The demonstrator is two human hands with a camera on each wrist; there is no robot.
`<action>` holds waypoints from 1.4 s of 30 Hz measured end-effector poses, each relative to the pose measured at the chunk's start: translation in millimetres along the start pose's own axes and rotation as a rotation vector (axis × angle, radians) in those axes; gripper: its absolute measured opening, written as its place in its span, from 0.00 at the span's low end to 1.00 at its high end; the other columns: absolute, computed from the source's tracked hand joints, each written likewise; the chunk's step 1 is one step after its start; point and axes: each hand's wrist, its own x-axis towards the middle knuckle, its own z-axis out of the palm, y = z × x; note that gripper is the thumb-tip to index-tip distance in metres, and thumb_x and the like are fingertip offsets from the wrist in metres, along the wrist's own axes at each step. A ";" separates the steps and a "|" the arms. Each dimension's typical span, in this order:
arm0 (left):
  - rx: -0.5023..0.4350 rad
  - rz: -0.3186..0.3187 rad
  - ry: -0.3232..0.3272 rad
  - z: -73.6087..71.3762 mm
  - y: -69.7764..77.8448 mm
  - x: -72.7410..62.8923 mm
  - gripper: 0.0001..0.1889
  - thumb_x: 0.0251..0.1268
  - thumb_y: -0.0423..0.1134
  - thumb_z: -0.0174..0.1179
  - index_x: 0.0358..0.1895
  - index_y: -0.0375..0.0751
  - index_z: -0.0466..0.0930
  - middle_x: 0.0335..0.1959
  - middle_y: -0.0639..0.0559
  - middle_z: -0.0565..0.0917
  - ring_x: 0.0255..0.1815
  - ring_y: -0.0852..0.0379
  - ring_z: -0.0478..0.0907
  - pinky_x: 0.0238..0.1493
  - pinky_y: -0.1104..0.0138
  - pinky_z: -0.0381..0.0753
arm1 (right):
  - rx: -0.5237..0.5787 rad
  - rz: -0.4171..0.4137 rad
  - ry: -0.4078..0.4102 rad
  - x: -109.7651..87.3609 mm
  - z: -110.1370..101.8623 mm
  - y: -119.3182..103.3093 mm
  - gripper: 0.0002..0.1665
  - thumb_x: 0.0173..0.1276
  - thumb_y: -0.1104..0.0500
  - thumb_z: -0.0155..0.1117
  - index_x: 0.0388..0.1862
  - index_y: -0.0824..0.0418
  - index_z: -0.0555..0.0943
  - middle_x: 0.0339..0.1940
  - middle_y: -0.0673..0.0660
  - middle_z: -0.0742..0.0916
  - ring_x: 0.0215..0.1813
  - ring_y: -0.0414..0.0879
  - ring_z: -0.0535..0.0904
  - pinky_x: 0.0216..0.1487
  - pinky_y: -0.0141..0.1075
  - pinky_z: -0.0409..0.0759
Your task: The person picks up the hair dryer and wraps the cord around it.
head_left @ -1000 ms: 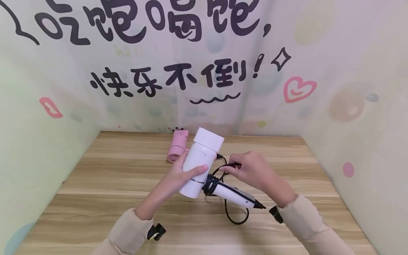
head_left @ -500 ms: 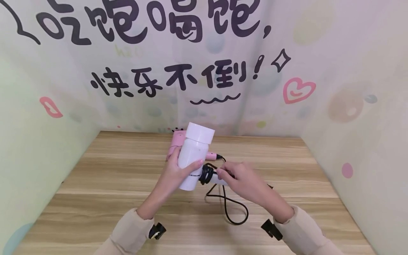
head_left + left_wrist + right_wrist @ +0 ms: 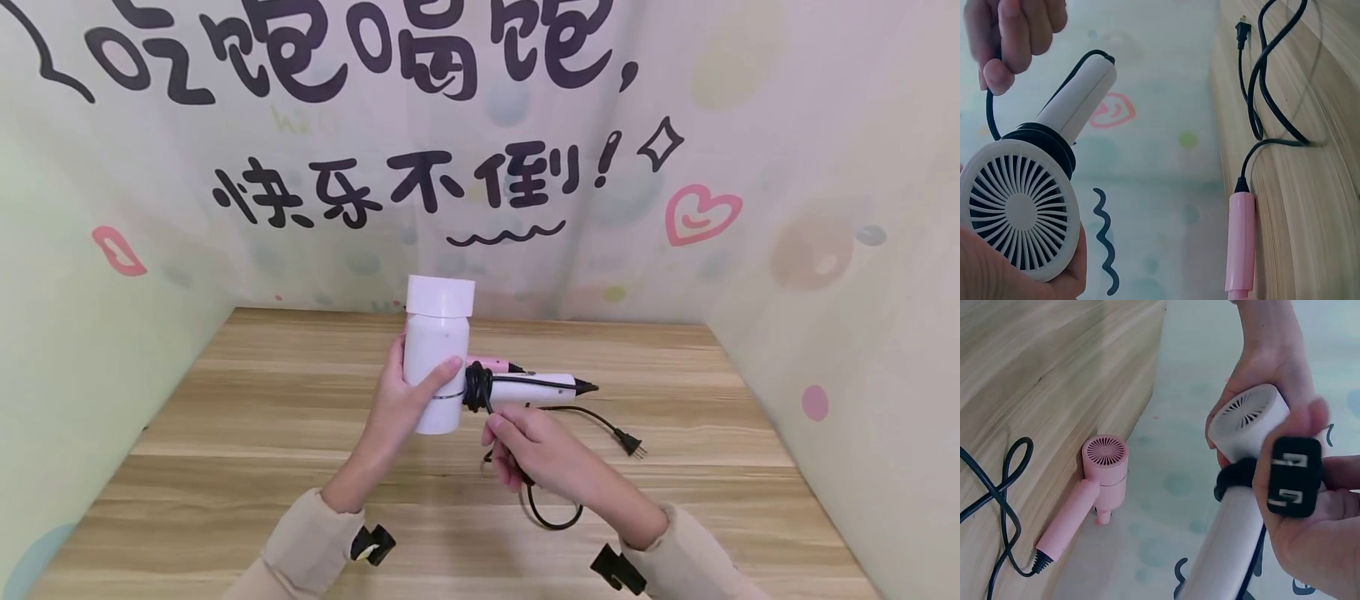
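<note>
My left hand (image 3: 397,408) grips the barrel of a white hair dryer (image 3: 435,346), held up above the table with its handle pointing right. Its vented end (image 3: 1021,212) faces the camera in the left wrist view. Several turns of black cord (image 3: 477,386) are wound round the handle where it joins the barrel. Below the handle, my right hand (image 3: 543,450) pinches the loose part of that cord. A black two-prong plug (image 3: 1295,477) sits at the right hand in the right wrist view.
Behind the white dryer, a pink hair dryer (image 3: 1105,475) lies on the wooden table (image 3: 247,433). Its black cord (image 3: 553,525) loops over the tabletop, ending in a plug (image 3: 628,444) at the right. Printed cloth walls (image 3: 337,258) enclose the back and sides.
My right hand has moved down and towards me with the cord, passing over the handle to below it. My left hand has shifted left, turning the white hair dryer more upright, with its handle nearly level.
</note>
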 end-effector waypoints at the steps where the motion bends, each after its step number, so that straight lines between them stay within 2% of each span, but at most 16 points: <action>1: -0.013 -0.005 0.002 -0.1 0.2 -0.6 0.34 0.56 0.46 0.64 0.64 0.47 0.58 0.52 0.45 0.74 0.49 0.49 0.74 0.47 0.58 0.77 | 0.011 -0.010 -0.015 0.4 1.2 0.7 0.17 0.76 0.60 0.39 0.33 0.68 0.72 0.16 0.57 0.80 0.18 0.41 0.75 0.20 0.36 0.78; 6: -0.122 -0.022 0.015 0.3 2.6 -5.1 0.30 0.59 0.41 0.61 0.63 0.44 0.59 0.52 0.45 0.74 0.48 0.52 0.74 0.46 0.60 0.76 | -0.010 -0.068 -0.046 2.9 3.4 4.9 0.16 0.75 0.63 0.40 0.33 0.71 0.73 0.21 0.61 0.84 0.24 0.45 0.80 0.29 0.35 0.81; 11: -0.245 -0.047 0.012 2.5 7.5 -8.4 0.27 0.60 0.40 0.58 0.61 0.41 0.59 0.49 0.46 0.74 0.44 0.56 0.75 0.46 0.63 0.75 | -0.059 -0.126 -0.010 9.7 5.6 11.8 0.17 0.75 0.63 0.42 0.31 0.69 0.75 0.24 0.60 0.85 0.29 0.48 0.82 0.34 0.30 0.80; 16: -0.321 -0.087 -0.004 2.6 10.9 -10.2 0.26 0.63 0.41 0.55 0.62 0.41 0.58 0.46 0.49 0.74 0.42 0.58 0.75 0.45 0.64 0.75 | -0.007 -0.177 0.002 16.6 8.7 18.7 0.18 0.75 0.60 0.42 0.32 0.69 0.77 0.27 0.61 0.85 0.31 0.46 0.83 0.36 0.32 0.81; 20: -0.382 -0.097 -0.029 2.1 12.2 -11.3 0.24 0.64 0.41 0.53 0.62 0.44 0.58 0.44 0.51 0.77 0.41 0.57 0.78 0.46 0.62 0.76 | 0.005 -0.165 -0.007 18.7 8.7 24.2 0.22 0.76 0.57 0.42 0.29 0.67 0.78 0.24 0.60 0.84 0.28 0.41 0.79 0.35 0.32 0.80; 23: -0.427 -0.095 -0.057 2.6 12.5 -11.0 0.23 0.65 0.42 0.52 0.61 0.45 0.58 0.43 0.53 0.80 0.41 0.57 0.79 0.46 0.61 0.76 | 0.022 -0.131 -0.015 19.8 7.5 28.4 0.23 0.76 0.55 0.42 0.28 0.66 0.78 0.19 0.59 0.81 0.24 0.41 0.76 0.30 0.31 0.77; 29: -0.449 -0.124 -0.104 4.5 11.1 -11.1 0.22 0.66 0.43 0.50 0.61 0.44 0.58 0.40 0.53 0.79 0.39 0.58 0.79 0.43 0.63 0.77 | 0.044 -0.120 -0.067 25.0 2.8 34.7 0.24 0.75 0.53 0.45 0.29 0.69 0.79 0.16 0.54 0.77 0.20 0.38 0.71 0.23 0.29 0.72; 32: -0.445 -0.137 -0.133 5.4 11.5 -13.0 0.22 0.66 0.44 0.49 0.61 0.47 0.58 0.41 0.52 0.77 0.40 0.57 0.77 0.42 0.62 0.76 | 0.013 -0.141 -0.068 27.9 -2.6 37.6 0.20 0.72 0.52 0.50 0.30 0.68 0.78 0.19 0.51 0.78 0.22 0.37 0.71 0.23 0.28 0.72; 34: -0.434 -0.134 -0.148 5.3 12.3 -14.4 0.23 0.66 0.44 0.49 0.62 0.50 0.58 0.43 0.50 0.76 0.41 0.56 0.77 0.43 0.61 0.77 | -0.027 -0.167 -0.045 29.7 -6.4 40.6 0.17 0.69 0.51 0.54 0.35 0.66 0.77 0.23 0.51 0.80 0.25 0.38 0.74 0.27 0.30 0.74; 35: -0.429 -0.128 -0.157 5.2 12.9 -15.0 0.24 0.66 0.44 0.49 0.64 0.52 0.57 0.44 0.50 0.75 0.42 0.56 0.76 0.43 0.60 0.76 | -0.051 -0.176 -0.026 30.5 -8.2 42.1 0.17 0.68 0.50 0.57 0.40 0.64 0.76 0.28 0.51 0.81 0.29 0.39 0.76 0.32 0.31 0.76; 38: -0.420 -0.112 -0.182 3.6 14.0 -16.8 0.29 0.66 0.43 0.49 0.68 0.61 0.51 0.46 0.48 0.73 0.43 0.55 0.76 0.44 0.59 0.77 | -0.120 -0.177 0.001 31.5 -12.1 44.3 0.24 0.64 0.47 0.61 0.54 0.58 0.72 0.44 0.51 0.83 0.45 0.41 0.79 0.50 0.37 0.77; 41: -0.417 -0.120 -0.219 1.9 13.6 -17.4 0.32 0.65 0.43 0.49 0.70 0.65 0.47 0.46 0.48 0.74 0.42 0.55 0.76 0.44 0.58 0.77 | -0.096 -0.146 -0.042 30.6 -15.7 44.3 0.28 0.63 0.47 0.62 0.59 0.57 0.72 0.53 0.51 0.82 0.53 0.40 0.76 0.59 0.37 0.72; 42: -0.414 -0.129 -0.233 1.3 13.1 -17.5 0.31 0.65 0.43 0.49 0.70 0.62 0.48 0.46 0.48 0.74 0.42 0.55 0.76 0.44 0.58 0.77 | -0.064 -0.133 -0.075 29.7 -17.0 43.0 0.27 0.64 0.47 0.61 0.59 0.57 0.73 0.53 0.52 0.82 0.53 0.39 0.76 0.59 0.35 0.73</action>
